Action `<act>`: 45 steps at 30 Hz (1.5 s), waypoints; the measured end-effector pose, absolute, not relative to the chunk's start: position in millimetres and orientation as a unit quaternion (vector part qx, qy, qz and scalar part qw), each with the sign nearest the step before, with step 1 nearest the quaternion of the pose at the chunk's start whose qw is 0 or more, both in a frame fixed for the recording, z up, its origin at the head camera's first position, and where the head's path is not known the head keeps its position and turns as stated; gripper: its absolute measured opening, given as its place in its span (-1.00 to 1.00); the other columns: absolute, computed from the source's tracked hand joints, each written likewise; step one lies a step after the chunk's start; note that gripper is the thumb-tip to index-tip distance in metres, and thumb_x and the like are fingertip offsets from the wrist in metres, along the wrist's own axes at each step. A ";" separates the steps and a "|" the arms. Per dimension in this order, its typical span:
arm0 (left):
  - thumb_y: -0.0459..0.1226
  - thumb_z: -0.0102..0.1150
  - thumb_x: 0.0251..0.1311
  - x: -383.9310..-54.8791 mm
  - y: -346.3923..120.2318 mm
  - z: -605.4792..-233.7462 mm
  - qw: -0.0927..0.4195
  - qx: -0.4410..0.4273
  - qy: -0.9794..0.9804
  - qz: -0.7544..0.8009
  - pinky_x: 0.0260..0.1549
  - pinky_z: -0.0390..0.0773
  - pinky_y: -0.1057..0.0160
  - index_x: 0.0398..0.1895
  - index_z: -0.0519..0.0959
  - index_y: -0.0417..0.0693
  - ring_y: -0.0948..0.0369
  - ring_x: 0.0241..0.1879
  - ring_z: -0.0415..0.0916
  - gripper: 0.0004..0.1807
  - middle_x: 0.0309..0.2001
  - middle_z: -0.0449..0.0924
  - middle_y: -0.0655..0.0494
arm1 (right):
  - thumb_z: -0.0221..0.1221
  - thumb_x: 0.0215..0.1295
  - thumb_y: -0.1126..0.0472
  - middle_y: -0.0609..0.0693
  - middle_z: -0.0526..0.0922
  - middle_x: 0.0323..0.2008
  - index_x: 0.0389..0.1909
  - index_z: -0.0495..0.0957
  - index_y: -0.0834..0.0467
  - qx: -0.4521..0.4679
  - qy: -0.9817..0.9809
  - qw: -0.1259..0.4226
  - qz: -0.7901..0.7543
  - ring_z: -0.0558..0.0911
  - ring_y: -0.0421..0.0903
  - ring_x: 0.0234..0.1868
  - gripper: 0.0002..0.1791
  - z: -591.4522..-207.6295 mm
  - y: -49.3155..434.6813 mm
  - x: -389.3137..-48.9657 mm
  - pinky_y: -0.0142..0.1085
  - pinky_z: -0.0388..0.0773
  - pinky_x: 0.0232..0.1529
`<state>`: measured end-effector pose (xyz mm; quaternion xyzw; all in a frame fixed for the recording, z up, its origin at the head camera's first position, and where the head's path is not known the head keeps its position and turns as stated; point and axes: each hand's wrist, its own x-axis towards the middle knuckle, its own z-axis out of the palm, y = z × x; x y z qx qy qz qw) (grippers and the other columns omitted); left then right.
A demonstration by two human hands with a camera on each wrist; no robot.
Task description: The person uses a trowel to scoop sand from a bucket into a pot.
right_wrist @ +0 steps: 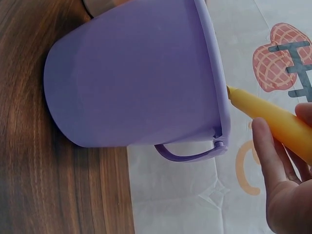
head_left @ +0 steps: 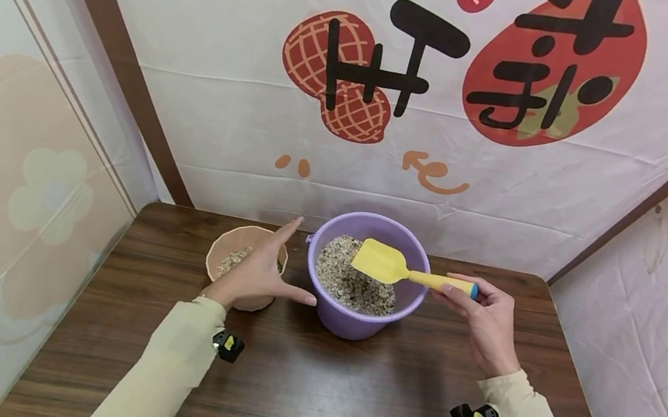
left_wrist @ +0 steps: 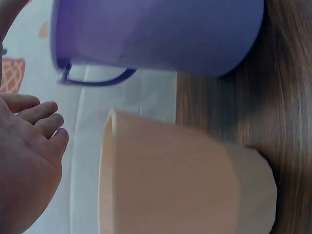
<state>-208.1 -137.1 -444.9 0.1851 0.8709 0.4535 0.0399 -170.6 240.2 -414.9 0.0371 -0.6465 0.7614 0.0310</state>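
Note:
A purple bucket (head_left: 348,324) holds coarse, sand-coloured grit (head_left: 337,271). Over its mouth hangs a yellow toy shovel (head_left: 381,263), blade to the left; the blade looks bare. My right hand (head_left: 488,328) grips the shovel's handle near its blue end, thumb and fingers around it, just right of the bucket. My left hand (head_left: 258,273) spreads its fingers and thumb between the bucket and a peach faceted pot (head_left: 253,304). It holds nothing; the thumb tip is close to the bucket's rim, and contact cannot be told. Some grit lies in the pot, partly hidden beneath this hand.
Everything stands on a dark wooden table (head_left: 317,395), near its back edge. Behind rises a white printed cloth (head_left: 214,95), with pale patterned sheets at both sides. The bucket's handle (right_wrist: 190,157) hangs down behind it.

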 end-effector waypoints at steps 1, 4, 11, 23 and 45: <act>0.20 0.70 -0.39 -208.8 -134.0 -445.5 0.044 0.186 0.870 0.455 0.46 0.10 -0.09 0.67 -0.19 0.09 0.04 0.58 -0.17 0.59 0.63 -0.20 0.01 | 0.34 0.27 0.44 0.18 0.74 -0.13 0.05 0.56 0.56 0.036 -0.649 0.030 0.759 0.78 0.02 -0.15 -0.62 -414.7 240.4 -170.7 0.01 0.61 0.01; 0.23 0.70 -0.42 -209.8 -126.3 -447.2 0.055 0.185 0.868 0.458 0.46 0.09 -0.08 0.67 -0.20 0.16 0.10 0.58 -0.17 0.61 0.64 -0.20 0.08 | 0.35 0.27 0.43 0.15 0.75 -0.14 0.03 0.59 0.51 0.030 -0.653 0.029 0.756 0.78 0.04 -0.17 -0.65 -413.7 241.3 -171.2 -0.02 0.63 0.00; 0.14 0.78 -0.55 -213.2 -113.5 -452.7 0.086 0.174 0.835 0.514 0.50 -0.03 -0.04 0.66 -0.19 0.32 0.22 0.57 -0.22 0.65 0.63 -0.21 0.21 | 0.37 0.26 0.41 0.12 0.76 -0.17 -0.02 0.65 0.44 0.028 -0.653 0.033 0.756 0.79 0.05 -0.23 -0.71 -410.8 243.7 -172.3 -0.10 0.66 -0.04; 0.07 0.82 -0.60 -216.9 -108.1 -454.6 0.091 0.162 0.823 0.537 0.50 -0.04 0.00 0.66 -0.15 0.28 0.26 0.56 -0.20 0.67 0.63 -0.18 0.24 | 0.40 0.26 0.31 0.09 0.74 -0.17 0.02 0.62 0.48 0.030 -0.702 0.044 0.710 0.78 -0.02 -0.20 -0.61 -405.5 242.3 -177.5 -0.11 0.67 -0.08; 0.06 0.83 -0.60 -219.0 -108.0 -457.9 0.084 0.164 0.819 0.543 0.50 -0.06 0.01 0.66 -0.11 0.21 0.25 0.55 -0.16 0.65 0.63 -0.12 0.16 | 0.47 0.19 0.13 0.15 0.77 -0.24 -0.13 0.75 0.32 0.038 -0.835 0.095 0.541 0.74 -0.22 -0.35 -0.64 -406.9 216.1 -197.5 -0.39 0.68 -0.35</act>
